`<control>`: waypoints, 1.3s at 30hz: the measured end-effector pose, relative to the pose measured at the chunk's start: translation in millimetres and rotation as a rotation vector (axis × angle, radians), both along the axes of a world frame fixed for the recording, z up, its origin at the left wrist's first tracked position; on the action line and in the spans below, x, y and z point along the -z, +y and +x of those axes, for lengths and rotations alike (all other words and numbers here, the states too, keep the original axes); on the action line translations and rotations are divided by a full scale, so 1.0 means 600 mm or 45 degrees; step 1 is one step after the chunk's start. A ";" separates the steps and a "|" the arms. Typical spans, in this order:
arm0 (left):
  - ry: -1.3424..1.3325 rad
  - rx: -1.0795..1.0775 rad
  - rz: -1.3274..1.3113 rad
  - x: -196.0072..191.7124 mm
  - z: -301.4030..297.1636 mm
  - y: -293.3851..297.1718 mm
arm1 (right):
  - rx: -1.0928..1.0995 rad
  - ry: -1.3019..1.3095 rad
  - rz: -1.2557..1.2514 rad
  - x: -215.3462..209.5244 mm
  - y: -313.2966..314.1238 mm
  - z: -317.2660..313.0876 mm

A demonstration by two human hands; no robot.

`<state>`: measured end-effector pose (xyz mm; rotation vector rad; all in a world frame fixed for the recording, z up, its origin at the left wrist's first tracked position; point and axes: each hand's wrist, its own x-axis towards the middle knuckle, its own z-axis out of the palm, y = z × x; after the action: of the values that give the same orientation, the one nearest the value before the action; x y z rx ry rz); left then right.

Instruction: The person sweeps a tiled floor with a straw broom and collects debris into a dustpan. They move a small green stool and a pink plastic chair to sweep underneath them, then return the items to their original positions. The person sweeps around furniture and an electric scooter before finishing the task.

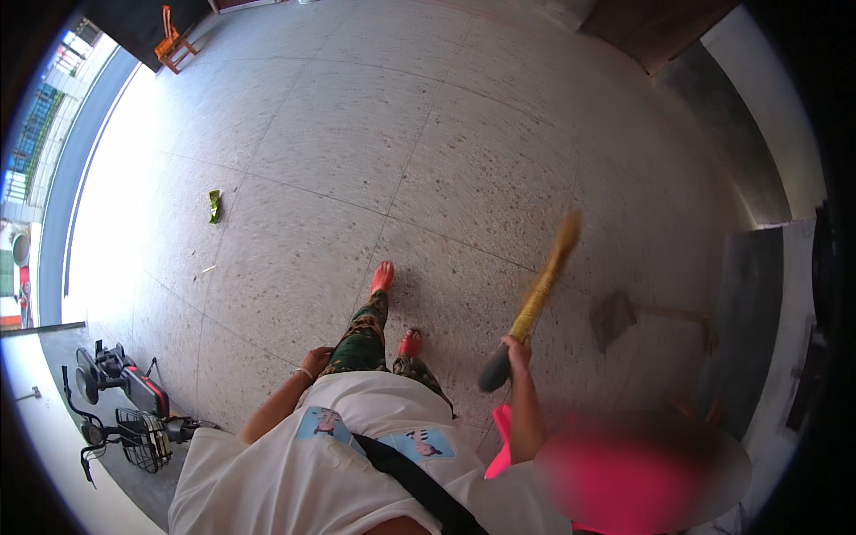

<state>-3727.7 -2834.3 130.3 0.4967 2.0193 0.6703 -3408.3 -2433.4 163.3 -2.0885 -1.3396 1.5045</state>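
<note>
My right hand (517, 352) is closed round a broom (538, 299), gripping it near its dark grey end. The broom's yellow shaft slants forward and right, and its brownish far end is smeared by motion. Beside my thigh hangs my left hand (316, 359), with a band at the wrist. Its fingers look loosely extended against the camouflage trousers (361, 334), and nothing shows in them. A bright pink thing (502, 443) appears by my right forearm; most of it is hidden or blurred.
A green wrapper (214, 207) and small scraps lie on the speckled floor (357, 134) to the left. Near the left wall are an electric scooter (143, 392) and a basket (145, 440). A wooden chair (173, 43) stands far left. A long-handled dustpan (613, 319) lies right.
</note>
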 end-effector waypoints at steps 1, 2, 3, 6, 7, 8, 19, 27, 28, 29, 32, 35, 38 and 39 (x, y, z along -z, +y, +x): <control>-0.020 -0.011 -0.017 -0.001 -0.018 0.012 | 0.105 -0.006 -0.002 0.033 0.037 -0.008; 0.002 0.012 -0.104 0.008 -0.035 0.019 | 0.227 0.194 -0.184 0.050 0.077 -0.027; 0.005 0.018 -0.129 0.005 -0.055 0.032 | 0.355 0.391 -0.361 0.067 0.120 -0.040; -0.054 -0.017 -0.239 -0.026 -0.126 0.100 | 0.305 0.651 -0.498 0.125 0.220 -0.088; -0.072 -0.083 -0.188 0.000 -0.147 0.097 | 0.240 0.741 -0.584 0.121 0.250 -0.124; -0.049 -0.071 -0.186 0.026 -0.177 0.096 | 0.089 0.785 -0.537 0.127 0.274 -0.177; -0.024 0.023 -0.131 0.018 -0.337 0.199 | -0.352 0.039 0.185 0.246 0.265 -0.786; -0.154 -0.160 -0.112 0.049 -0.354 0.157 | -1.265 0.009 -0.251 0.079 0.202 -1.025; -0.185 -0.161 -0.107 0.075 -0.364 0.146 | -1.285 0.030 -0.173 0.131 0.198 -1.027; -0.213 -0.228 -0.101 0.101 -0.358 0.130 | -1.365 0.188 -0.289 0.108 0.201 -1.030; -0.154 -0.123 -0.185 0.130 -0.384 0.173 | -1.447 0.560 -0.439 0.039 0.276 -0.973; 0.023 0.123 -0.245 0.088 -0.434 0.295 | -1.331 0.641 -0.541 -0.055 0.361 -0.859; 0.158 0.306 -0.055 0.163 -0.477 0.349 | -1.207 0.458 -0.307 -0.078 0.415 -0.741; 0.218 0.373 0.009 0.202 -0.483 0.354 | -1.192 0.416 -0.243 -0.122 0.440 -0.721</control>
<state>-4017.5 -2621.6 9.1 0.8593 2.0468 0.4678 -3840.6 -2169.3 236.8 -1.1926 -2.2338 2.2407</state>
